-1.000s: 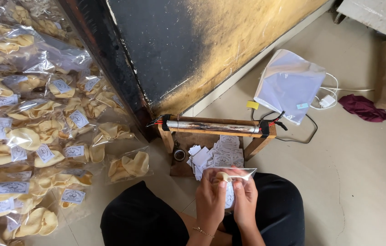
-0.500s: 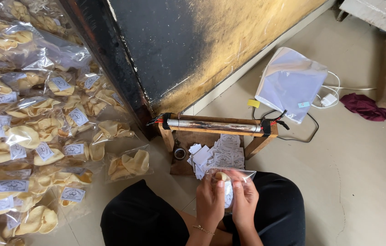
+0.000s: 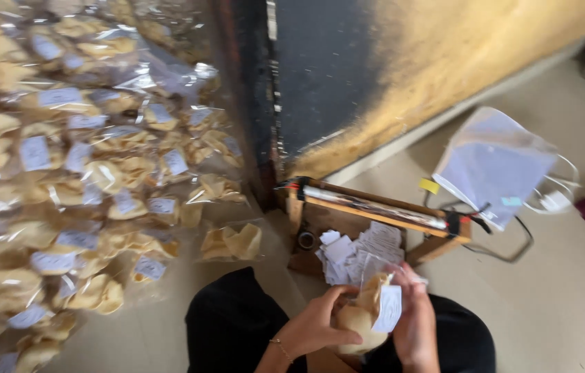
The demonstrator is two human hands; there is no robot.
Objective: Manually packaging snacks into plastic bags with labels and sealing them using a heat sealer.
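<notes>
Tilted since earlier, both hands, left hand [image 3: 320, 330] and right hand [image 3: 413, 321], grip a clear plastic cracker bag [image 3: 368, 311]; bare tiled floor [image 3: 569, 297] lies open right, packed bags [image 3: 78, 193] crowd left.

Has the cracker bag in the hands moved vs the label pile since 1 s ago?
Yes. The bag sat upright touching the label pile; now it is tilted and lower, nearer the lap, held by left hand and right hand.

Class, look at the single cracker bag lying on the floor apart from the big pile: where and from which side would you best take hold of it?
Probably pinch the flat plastic edge of the lone cracker bag from above, on the side toward the person: the floor there looks bare, while the pile of bags crowds its far left.
</notes>
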